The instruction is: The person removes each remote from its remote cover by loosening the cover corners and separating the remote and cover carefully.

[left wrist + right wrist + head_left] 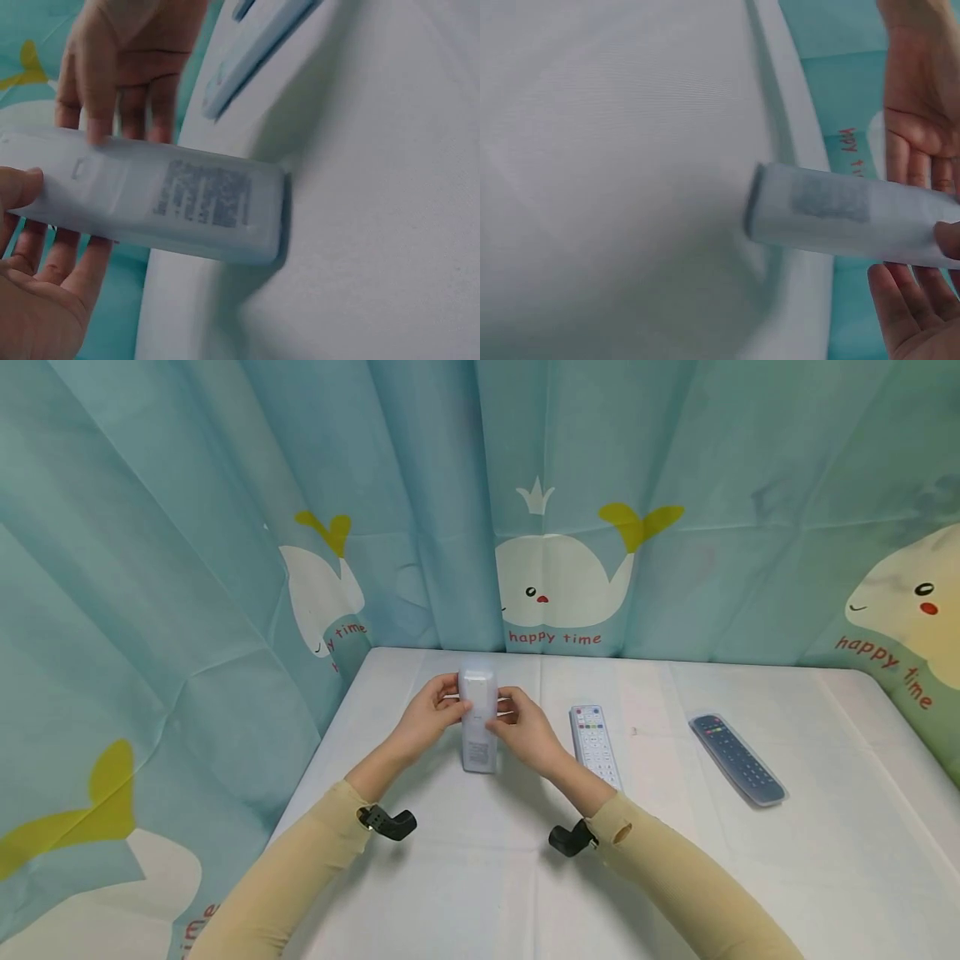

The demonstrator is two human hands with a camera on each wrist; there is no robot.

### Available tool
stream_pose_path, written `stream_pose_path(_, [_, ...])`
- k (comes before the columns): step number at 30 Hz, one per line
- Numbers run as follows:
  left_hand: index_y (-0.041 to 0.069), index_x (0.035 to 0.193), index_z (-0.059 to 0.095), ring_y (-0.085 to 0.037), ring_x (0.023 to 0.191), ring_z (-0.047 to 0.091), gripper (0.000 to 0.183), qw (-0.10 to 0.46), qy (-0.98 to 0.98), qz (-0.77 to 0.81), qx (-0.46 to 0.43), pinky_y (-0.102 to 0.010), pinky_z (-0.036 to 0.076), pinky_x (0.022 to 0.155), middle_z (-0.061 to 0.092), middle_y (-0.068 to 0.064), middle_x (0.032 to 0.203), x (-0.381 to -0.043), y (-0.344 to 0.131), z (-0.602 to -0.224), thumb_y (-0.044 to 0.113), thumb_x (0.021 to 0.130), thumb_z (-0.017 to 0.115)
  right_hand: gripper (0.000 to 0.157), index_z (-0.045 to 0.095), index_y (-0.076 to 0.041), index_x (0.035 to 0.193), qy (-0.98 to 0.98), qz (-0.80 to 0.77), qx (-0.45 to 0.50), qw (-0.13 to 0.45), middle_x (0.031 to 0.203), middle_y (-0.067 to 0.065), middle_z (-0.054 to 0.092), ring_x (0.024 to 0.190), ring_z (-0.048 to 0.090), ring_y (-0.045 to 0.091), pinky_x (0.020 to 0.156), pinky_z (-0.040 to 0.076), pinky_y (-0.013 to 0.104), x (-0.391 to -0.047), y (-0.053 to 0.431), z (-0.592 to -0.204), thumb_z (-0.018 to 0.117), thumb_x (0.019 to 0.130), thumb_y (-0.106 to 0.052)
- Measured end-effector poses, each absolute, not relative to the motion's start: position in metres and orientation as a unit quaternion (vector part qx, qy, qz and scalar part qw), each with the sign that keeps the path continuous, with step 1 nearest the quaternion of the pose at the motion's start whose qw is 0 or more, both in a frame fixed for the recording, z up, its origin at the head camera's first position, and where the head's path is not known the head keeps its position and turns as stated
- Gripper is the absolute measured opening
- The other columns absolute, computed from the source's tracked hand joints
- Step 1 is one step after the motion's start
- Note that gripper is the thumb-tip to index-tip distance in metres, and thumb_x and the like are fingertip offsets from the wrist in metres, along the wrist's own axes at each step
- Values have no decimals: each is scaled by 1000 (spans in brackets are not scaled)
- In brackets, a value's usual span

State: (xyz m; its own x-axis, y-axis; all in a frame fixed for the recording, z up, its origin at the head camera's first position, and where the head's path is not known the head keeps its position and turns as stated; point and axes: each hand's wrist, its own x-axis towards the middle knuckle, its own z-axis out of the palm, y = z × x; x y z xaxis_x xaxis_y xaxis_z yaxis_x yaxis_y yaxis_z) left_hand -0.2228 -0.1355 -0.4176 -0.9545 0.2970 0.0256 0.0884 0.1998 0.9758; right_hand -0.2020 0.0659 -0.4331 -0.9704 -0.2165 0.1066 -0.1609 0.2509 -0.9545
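Pinching a long whitish plastic remote (478, 747), label outward, in partly closed left hand (427, 720) and right hand (529, 732), near a white many-buttoned remote (595, 743).

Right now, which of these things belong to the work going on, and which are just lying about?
In the job:
pale remote, labelled back showing
left hand and right hand, both gripping it

Seemingly just lying about:
white remote with coloured buttons, on the table
dark remote, farther right on the table
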Motion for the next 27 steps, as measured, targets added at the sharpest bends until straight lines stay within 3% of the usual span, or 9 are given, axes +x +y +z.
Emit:
stream_pose_path(6, [0,149,41,-33,126,57,51,84,770,621,123,-44,52,100,53,-19,141,-223,-137,-420,9,104,62,38,57,-6,137,781,-611,-127,-32,128,11,64,112,63,26,93,55,41,-209,73,-417,67,101,-17])
stream_pose_path(13, [1,148,43,-31,125,58,48,93,769,620,123,-43,52,101,55,-18,139,-223,-137,-419,9,104,61,35,62,-10,134,775,-609,-146,-87,126,4,65,109,64,21,95,54,40,-213,76,-401,67,102,-22])
stream_pose_path(17, [2,147,43,-30,125,58,48,95,769,620,123,-43,51,102,55,-17,139,-222,-137,-419,10,104,61,31,65,-13,129,777,-607,-146,-82,122,4,66,106,64,21,90,56,38,-214,75,-398,70,100,-23])
stream_pose_path(27, [3,149,42,-31,122,57,52,97,777,607,137,-46,48,104,53,-17,141,-219,-138,-417,10,102,63,23,68,-4,119,750,-649,-122,-52,114,10,67,98,66,25,79,61,33,-222,73,-395,69,100,-17])
